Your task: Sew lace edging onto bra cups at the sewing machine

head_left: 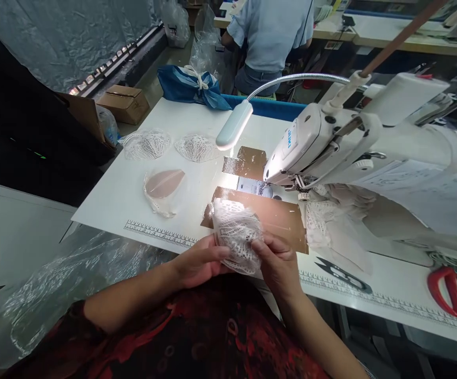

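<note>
A white lace bra cup point(238, 234) is held up between my two hands at the table's front edge, just before the sewing machine point(315, 142). My left hand point(204, 260) grips its lower left side, thumb on the lace and fingers underneath. On the right edge, my right hand point(281, 258) pinches the cup between thumb and fingers. Two more lace pieces point(147, 143) lie at the back left of the table, and a cup with a beige lining point(165, 184) rests nearer. Further lace and mesh fabric point(331, 216) lies under and beside the machine's head.
Thread snips point(344, 275) lie to my right, with red-handled scissors point(447, 292) farther along the edge. A lamp point(234, 125) on a bent neck hangs over the needle area. Brown tape point(263, 210) covers part of the table. A co-worker point(271, 37) sits beyond it.
</note>
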Demonstrator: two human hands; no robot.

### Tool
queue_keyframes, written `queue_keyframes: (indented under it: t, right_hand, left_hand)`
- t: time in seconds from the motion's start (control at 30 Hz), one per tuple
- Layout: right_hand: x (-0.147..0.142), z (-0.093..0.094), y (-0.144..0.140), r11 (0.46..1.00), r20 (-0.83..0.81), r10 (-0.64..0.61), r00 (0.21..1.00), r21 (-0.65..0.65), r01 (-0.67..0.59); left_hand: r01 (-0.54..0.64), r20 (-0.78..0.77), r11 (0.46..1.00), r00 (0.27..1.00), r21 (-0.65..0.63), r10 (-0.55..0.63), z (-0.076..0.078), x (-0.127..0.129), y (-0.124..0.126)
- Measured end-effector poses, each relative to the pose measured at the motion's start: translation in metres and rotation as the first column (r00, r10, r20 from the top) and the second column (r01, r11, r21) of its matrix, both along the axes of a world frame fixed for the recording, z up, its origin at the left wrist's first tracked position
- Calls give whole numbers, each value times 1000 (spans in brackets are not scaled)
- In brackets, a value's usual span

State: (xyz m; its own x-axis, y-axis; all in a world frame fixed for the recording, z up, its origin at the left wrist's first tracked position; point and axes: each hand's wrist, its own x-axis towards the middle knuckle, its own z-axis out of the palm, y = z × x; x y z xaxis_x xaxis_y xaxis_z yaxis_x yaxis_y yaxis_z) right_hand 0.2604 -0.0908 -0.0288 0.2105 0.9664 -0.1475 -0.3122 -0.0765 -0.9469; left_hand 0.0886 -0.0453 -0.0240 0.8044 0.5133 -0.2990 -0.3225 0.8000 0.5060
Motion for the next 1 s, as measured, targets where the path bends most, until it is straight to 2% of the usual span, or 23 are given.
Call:
queue_keyframes:
  t: [0.1, 0.17, 0.23, 0.27, 0.3, 0.33, 0.37, 0.4, 0.43, 0.47, 0.5, 0.53, 0.57, 0.6, 0.67, 0.77, 0.87, 1.0]
  right_hand:
    - [-7, -2, 5, 1000, -25, 11, 1000, -14, -11]
    - [-6, 0, 7, 997, -96, -69, 993, -34, 66]
    - [0, 3, 8, 983, -123, -182, 976, -52, 177]
    - [4, 4, 8, 974, -117, -223, 968, -56, 217]
    - [8, 5, 7, 971, -105, -237, 966, -57, 232]
    - [12, 5, 7, 975, -92, -220, 971, -57, 216]
    - [14, 6, 6, 985, -78, -170, 982, -57, 166]
    - [15, 6, 5, 994, -61, -95, 994, -57, 92]
    - [14, 6, 4, 998, -37, -8, 999, -55, 6]
    - [13, 7, 3, 995, -7, 80, 997, -54, -80]
    - [10, 8, 2, 987, 28, 156, 987, -55, -154]
    - [7, 9, 2, 976, 65, 213, 975, -56, -210]
    - [4, 10, 1, 968, 105, 249, 963, -56, -245]
    - [2, 12, 1, 963, 149, 271, 951, -53, -266]
    - [-2, 16, 1, 958, 246, 284, 927, -37, -284]
    - [-2, 20, 3, 957, 407, 254, 877, 27, -290]
    - [-1, 22, 6, 960, 503, 167, 848, 113, -256]
    - [-2, 22, 8, 968, 497, 112, 860, 141, -207]
  left_hand:
    - [-173, -118, 982, 980, -83, 162, 6, 23, -1]
    - [-176, -152, 982, 975, -71, 164, 4, 23, 0]
    - [-37, -114, 999, 993, 8, 38, 0, 10, 3]
    - [80, -87, 993, 994, 83, -73, -1, 0, 5]
    - [196, -45, 963, 981, 187, -191, 0, -12, 9]
    - [345, -66, 887, 937, 307, -342, 4, -25, 14]
    - [404, -114, 808, 911, 428, -396, 9, -36, 20]
    - [355, -139, 759, 932, 546, -336, 17, -44, 26]
    - [222, -164, 719, 975, 659, -151, 25, -50, 32]
    - [153, -216, 623, 976, 767, 26, 32, -53, 38]
    - [141, -260, 517, 951, 844, 166, 39, -52, 42]
    - [183, -312, 438, 919, 880, 243, 43, -50, 46]
    - [250, -370, 393, 890, 885, 266, 45, -45, 48]
    - [314, -424, 385, 873, 868, 243, 45, -40, 48]
    - [391, -491, 436, 860, 811, 142, 38, -30, 47]
    - [423, -511, 495, 858, 759, 49, 25, -23, 41]
    - [436, -509, 481, 860, 760, 24, 20, -23, 39]
    - [449, -515, 437, 856, 779, 38, 27, -25, 41]
